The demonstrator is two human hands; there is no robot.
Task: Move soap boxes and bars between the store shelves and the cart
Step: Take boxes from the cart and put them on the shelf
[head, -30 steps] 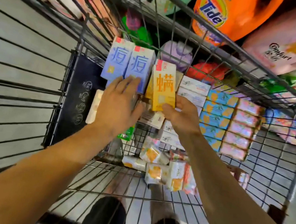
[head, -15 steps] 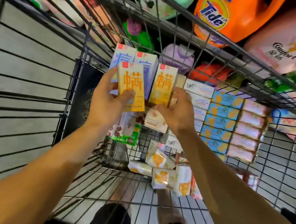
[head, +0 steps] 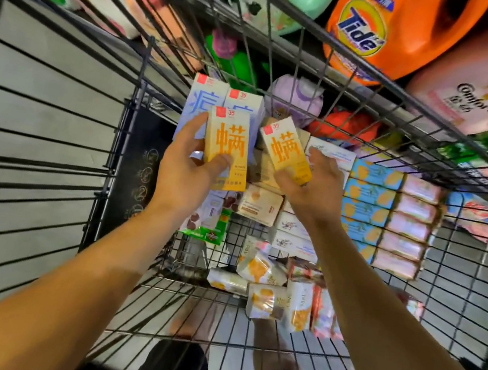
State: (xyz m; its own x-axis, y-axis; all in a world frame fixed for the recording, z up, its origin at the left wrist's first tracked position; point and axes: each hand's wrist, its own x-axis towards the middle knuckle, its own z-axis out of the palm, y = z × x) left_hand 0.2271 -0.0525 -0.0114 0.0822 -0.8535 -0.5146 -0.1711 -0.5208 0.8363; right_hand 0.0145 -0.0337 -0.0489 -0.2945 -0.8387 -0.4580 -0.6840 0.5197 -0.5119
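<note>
Tilted rightward since before, your right hand point(head: 308, 188) grips one yellow box point(head: 287, 153), your left hand point(head: 184, 172) another yellow box point(head: 226, 147), hiding blue boxes point(head: 204, 99) behind.

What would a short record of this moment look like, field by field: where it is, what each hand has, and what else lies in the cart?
place: inside a wire shopping cart, seen from above
left hand: holds an upright yellow soap box
right hand: holds a second yellow soap box, tilted
behind the boxes: two pale blue boxes
cart floor: loose wrapped soap bars
right of the hands: stacked blue packs and pink packs
top edge: orange Tide jug
</note>
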